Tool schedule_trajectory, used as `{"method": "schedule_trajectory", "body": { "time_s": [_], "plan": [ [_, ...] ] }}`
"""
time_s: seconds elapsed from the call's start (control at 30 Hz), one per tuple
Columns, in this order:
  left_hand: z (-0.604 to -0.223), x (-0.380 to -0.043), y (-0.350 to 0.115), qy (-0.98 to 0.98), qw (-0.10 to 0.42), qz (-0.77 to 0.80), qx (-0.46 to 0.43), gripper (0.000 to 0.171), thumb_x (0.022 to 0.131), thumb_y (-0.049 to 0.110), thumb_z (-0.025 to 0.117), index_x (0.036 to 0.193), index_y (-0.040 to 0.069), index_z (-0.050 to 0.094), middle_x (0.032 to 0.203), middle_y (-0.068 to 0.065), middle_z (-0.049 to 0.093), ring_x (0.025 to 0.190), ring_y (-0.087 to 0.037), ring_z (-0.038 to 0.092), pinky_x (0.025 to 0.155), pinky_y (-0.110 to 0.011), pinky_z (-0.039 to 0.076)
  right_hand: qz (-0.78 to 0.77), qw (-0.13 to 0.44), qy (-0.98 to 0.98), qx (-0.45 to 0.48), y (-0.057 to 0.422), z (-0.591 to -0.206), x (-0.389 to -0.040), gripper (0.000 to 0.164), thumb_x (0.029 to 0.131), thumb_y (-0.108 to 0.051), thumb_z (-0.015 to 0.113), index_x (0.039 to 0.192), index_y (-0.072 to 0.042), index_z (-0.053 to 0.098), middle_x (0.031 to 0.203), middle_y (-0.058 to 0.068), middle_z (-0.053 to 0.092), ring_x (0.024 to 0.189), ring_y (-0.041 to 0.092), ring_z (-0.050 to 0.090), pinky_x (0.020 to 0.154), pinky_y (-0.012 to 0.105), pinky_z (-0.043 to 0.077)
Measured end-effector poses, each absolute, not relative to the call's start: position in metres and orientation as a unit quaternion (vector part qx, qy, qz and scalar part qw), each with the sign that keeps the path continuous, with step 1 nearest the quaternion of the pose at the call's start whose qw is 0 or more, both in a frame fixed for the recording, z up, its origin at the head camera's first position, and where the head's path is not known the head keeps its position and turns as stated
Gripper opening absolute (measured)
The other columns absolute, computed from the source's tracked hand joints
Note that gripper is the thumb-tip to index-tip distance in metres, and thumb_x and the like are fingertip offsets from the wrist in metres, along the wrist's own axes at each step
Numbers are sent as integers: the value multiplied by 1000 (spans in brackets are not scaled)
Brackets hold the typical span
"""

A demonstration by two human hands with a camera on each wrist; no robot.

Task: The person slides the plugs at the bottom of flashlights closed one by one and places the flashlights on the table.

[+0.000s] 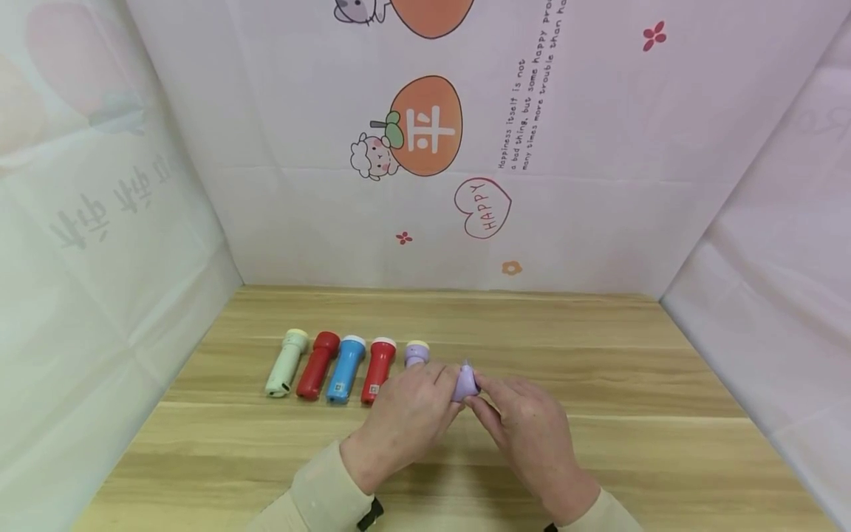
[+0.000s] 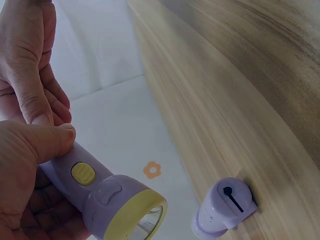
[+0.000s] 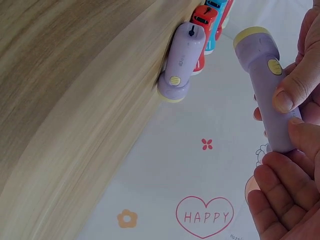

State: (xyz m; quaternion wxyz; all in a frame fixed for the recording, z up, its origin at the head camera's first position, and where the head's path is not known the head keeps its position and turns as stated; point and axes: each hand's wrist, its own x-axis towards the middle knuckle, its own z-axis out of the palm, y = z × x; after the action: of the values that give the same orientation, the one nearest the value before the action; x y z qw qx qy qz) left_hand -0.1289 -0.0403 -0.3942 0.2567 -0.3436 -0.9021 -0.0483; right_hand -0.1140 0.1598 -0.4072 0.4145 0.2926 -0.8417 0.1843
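A purple flashlight (image 2: 107,187) with a yellow rim and yellow switch is held above the table. My left hand (image 1: 408,406) grips its body, the thumb lying near the switch in the right wrist view. At the tail end, my right hand (image 1: 532,428) pinches the flashlight between thumb and fingertips; its other fingers lie loosely curled in the right wrist view. A small pale tip shows by the tail in the head view, too small to identify. A second purple flashlight (image 3: 181,60) lies on the table just beyond my left hand, partly hidden by it in the head view.
Left of the hands, a row of flashlights lies on the wooden table (image 1: 631,369): pale green (image 1: 287,362), dark red (image 1: 318,366), blue (image 1: 346,369) and red with a white rim (image 1: 379,369). White printed cloth (image 1: 319,222) walls the table at back and sides.
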Motion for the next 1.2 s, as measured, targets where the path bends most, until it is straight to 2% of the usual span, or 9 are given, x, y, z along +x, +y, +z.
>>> {"method": "schedule_trajectory", "body": {
  "time_s": [0.23,0.33,0.43,0.5,0.53,0.63,0.77,0.87,1.2],
  "plan": [
    [-395,-130,-41,-899,261,-56,-346,42,98,41,73,126,10,66,109,1,74,84,-11,66,78,-24,61,184,416,-843,288,160,-407,-115,30,83,-28,81,105,-9,80,78,-1,75,63,10,62,55,29,53],
    [-395,-130,-41,-899,264,-58,-346,42,98,40,73,126,9,67,108,1,74,83,-11,66,77,-24,61,191,416,-841,287,160,-408,-114,30,92,-35,76,105,-9,80,78,0,76,63,10,63,55,29,54],
    [-395,-130,-41,-900,263,-57,-344,42,98,40,73,126,9,67,108,1,74,83,-11,66,77,-24,61,194,419,-839,288,159,-408,-115,41,103,-45,62,103,-8,81,78,0,76,62,10,63,54,30,54],
    [-395,-129,-40,-901,261,-55,-343,43,98,40,73,127,9,67,109,0,74,84,-11,66,78,-25,61,192,421,-838,288,158,-408,-115,49,106,-48,53,102,-8,81,78,0,76,62,11,64,54,30,54],
    [-395,-129,-40,-902,259,-55,-342,44,97,41,74,127,9,67,110,0,75,85,-11,67,79,-25,61,192,421,-838,288,159,-408,-115,49,106,-48,52,102,-8,81,77,0,76,62,11,64,54,30,54],
    [-395,-129,-40,-903,254,-54,-341,46,97,41,74,129,9,67,112,0,75,87,-12,68,82,-25,61,193,420,-838,290,159,-408,-115,37,100,-42,66,102,-8,81,78,0,77,62,11,64,54,30,54],
    [-396,-130,-40,-905,250,-56,-340,48,96,42,75,130,9,67,114,-1,75,89,-12,69,85,-26,61,189,417,-840,291,160,-407,-115,27,84,-28,83,102,-9,81,78,-1,77,63,11,65,55,29,54],
    [-396,-130,-40,-905,249,-58,-340,48,96,42,75,130,9,67,114,-1,75,89,-12,69,84,-26,61,186,416,-841,292,160,-407,-115,27,80,-25,86,102,-9,80,79,-1,77,65,11,67,56,29,55],
    [-396,-129,-39,-905,253,-57,-338,45,97,41,74,128,10,67,111,0,75,87,-11,68,80,-26,62,184,419,-839,294,160,-406,-115,26,79,-23,87,100,-9,80,78,-1,77,65,11,68,57,29,56]
  ]
}}
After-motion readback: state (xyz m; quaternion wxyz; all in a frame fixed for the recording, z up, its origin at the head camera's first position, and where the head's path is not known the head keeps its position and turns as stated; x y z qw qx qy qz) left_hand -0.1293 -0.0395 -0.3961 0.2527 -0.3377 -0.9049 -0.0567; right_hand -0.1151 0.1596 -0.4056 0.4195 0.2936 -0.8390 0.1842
